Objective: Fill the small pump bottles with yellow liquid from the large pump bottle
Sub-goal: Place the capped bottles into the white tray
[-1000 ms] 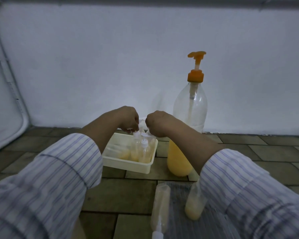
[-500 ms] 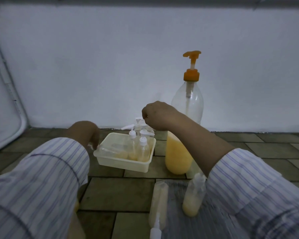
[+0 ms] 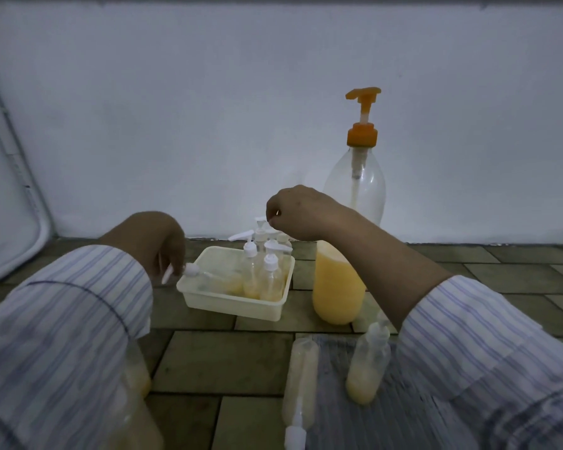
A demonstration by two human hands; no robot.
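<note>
The large pump bottle [image 3: 338, 287] with an orange pump stands by the wall, its lower part holding yellow liquid. Left of it is a cream tray [image 3: 231, 303] with several small pump bottles [image 3: 270, 280] upright and one small bottle [image 3: 218, 277] lying on its side. My left hand [image 3: 156, 238] is at the tray's left corner, its fingers closed on the lying bottle's white pump head. My right hand [image 3: 299, 212] hovers just above the upright bottles' pump tops, fingers curled, with nothing visible in them.
On a dark ribbed mat [image 3: 332, 404] near me, one small bottle [image 3: 299, 384] lies flat and another [image 3: 368, 368] stands part filled with yellow. A further yellow-filled container [image 3: 139, 378] peeks from under my left sleeve. A white wall runs behind, with a white frame [image 3: 10, 222] at left.
My left hand left the upright bottles, swung down to the tray's left corner and took the lying bottle's pump head. My right hand rose slightly above the pump tops.
</note>
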